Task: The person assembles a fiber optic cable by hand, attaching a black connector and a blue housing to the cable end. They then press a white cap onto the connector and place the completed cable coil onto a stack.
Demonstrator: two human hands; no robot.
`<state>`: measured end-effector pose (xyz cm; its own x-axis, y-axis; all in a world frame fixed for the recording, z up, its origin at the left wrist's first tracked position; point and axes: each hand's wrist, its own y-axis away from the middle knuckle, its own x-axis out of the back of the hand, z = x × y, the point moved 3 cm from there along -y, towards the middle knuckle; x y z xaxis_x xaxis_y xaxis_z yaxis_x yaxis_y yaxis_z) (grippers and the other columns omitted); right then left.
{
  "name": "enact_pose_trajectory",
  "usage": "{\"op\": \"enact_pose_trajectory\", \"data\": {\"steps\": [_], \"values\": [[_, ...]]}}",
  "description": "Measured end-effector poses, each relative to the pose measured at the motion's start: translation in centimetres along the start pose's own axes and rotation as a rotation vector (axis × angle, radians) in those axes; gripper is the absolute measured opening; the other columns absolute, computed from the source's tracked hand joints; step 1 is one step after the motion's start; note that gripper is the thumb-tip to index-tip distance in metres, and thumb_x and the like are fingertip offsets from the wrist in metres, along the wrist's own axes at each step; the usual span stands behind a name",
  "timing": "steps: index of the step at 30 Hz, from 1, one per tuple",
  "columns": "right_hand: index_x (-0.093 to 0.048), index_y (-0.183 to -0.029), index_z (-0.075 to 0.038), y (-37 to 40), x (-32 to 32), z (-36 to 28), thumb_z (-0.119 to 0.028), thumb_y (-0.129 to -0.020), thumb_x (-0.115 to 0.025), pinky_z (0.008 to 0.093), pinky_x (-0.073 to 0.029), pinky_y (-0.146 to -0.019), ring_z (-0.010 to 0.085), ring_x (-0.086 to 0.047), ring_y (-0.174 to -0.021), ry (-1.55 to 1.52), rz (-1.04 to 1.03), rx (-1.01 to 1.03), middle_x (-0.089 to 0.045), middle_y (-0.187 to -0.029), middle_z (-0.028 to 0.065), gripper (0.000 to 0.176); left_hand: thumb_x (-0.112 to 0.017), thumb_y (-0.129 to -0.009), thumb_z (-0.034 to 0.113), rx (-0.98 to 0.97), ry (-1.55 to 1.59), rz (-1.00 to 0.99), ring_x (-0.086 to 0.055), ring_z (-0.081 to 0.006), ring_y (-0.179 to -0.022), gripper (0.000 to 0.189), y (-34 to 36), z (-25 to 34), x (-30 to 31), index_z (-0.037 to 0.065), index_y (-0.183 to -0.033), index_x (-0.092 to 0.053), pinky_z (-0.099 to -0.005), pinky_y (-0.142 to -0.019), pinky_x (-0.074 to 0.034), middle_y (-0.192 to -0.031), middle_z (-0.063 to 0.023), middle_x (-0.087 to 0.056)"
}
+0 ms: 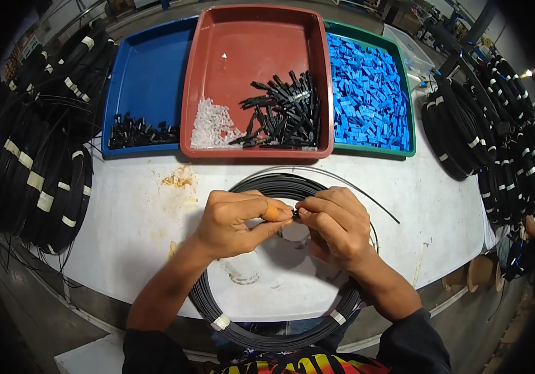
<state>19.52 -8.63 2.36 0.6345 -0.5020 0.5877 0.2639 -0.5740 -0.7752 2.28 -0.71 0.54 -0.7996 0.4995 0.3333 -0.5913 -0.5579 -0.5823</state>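
Above the coil of black cable [280,187], my left hand [236,221] and my right hand [337,227] meet fingertip to fingertip. Both are closed in a pinch around a small black piece [295,213], mostly hidden by the fingers, so its exact kind cannot be made out. An orange wrap [271,212] circles a finger of my left hand. The coil lies on the white table [130,249], bound with white tape [220,322], its near side over the front edge. One loose cable end [389,215] sticks out to the right.
At the back stand a blue tray [149,68] with small black parts, a red tray [248,43] with clear pieces and black connectors, and a green tray [412,134] of blue pieces [367,93]. Taped cable coils flank the left [43,174] and right [460,124].
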Motion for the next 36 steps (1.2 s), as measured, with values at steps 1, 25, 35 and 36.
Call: {"op": "enact_pose_trajectory", "data": {"steps": [1,25,35,36], "values": [[-0.066,-0.084,0.0,0.1,0.3,-0.2,0.012,-0.058,-0.069,0.0393,-0.054,-0.07,0.0297,-0.068,-0.078,0.002,-0.008,-0.005,-0.069,-0.085,0.0123,0.028,-0.082,-0.074,-0.008,-0.073,0.017,-0.015,-0.074,-0.0209,-0.073,0.017,-0.1,0.1,0.0,-0.003,-0.089,-0.078,-0.0299,-0.066,-0.059,-0.087,-0.0153,-0.078],[-0.062,-0.084,0.004,1.3,-0.7,2.3,0.016,-0.076,-0.068,0.0328,-0.058,-0.07,0.0205,-0.073,-0.073,-0.643,-0.273,-0.703,-0.074,-0.082,0.0151,0.016,-0.087,-0.072,-0.002,-0.356,-0.247,-0.096,-0.075,-0.0222,-0.071,0.016,0.1,0.6,-0.1,-0.002,-0.083,-0.075,-0.0292,-0.066,-0.059,-0.083,-0.014,-0.078],[-0.061,-0.081,0.001,-0.1,0.0,0.2,0.012,-0.064,-0.07,0.0397,-0.054,-0.062,0.0302,-0.067,-0.07,-0.104,-0.065,0.021,-0.071,-0.089,0.0123,0.021,-0.084,-0.076,0.001,0.093,-0.027,0.022,-0.073,-0.0203,-0.066,0.011,0.1,0.2,0.0,0.0,-0.082,-0.075,-0.0294,-0.065,-0.058,-0.08,-0.012,-0.076],[-0.062,-0.081,0.002,-0.1,0.0,0.3,0.013,-0.063,-0.068,0.0391,-0.054,-0.063,0.0305,-0.068,-0.071,-0.189,-0.125,-0.129,-0.071,-0.087,0.0129,0.022,-0.085,-0.075,0.0,-0.089,-0.117,0.016,-0.073,-0.0208,-0.066,0.013,0.1,0.2,-0.1,-0.001,-0.082,-0.075,-0.0295,-0.063,-0.058,-0.08,-0.0125,-0.076]]}}
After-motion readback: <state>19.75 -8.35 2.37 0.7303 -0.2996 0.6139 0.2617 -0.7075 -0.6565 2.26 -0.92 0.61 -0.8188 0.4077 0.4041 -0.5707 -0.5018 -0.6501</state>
